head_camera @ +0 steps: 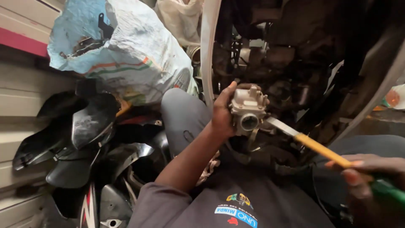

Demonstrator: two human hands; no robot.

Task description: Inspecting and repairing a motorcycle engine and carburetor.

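Observation:
My left hand [222,112] grips a grey metal carburettor [247,109] and holds it up in front of a dark, greasy engine bay [291,55]. The carburettor's round opening faces me. My right hand [369,173], at the lower right, holds a flat-blade screwdriver [314,145] with a yellow shaft and green handle. Its metal tip points up and left and reaches the carburettor's right side. My knees in grey trousers [183,114] are under both arms.
A white and blue woven sack [126,50] full of parts sits at upper left. Black plastic vehicle body panels [80,126] are piled at the left. A white panel edge [207,46] borders the engine bay.

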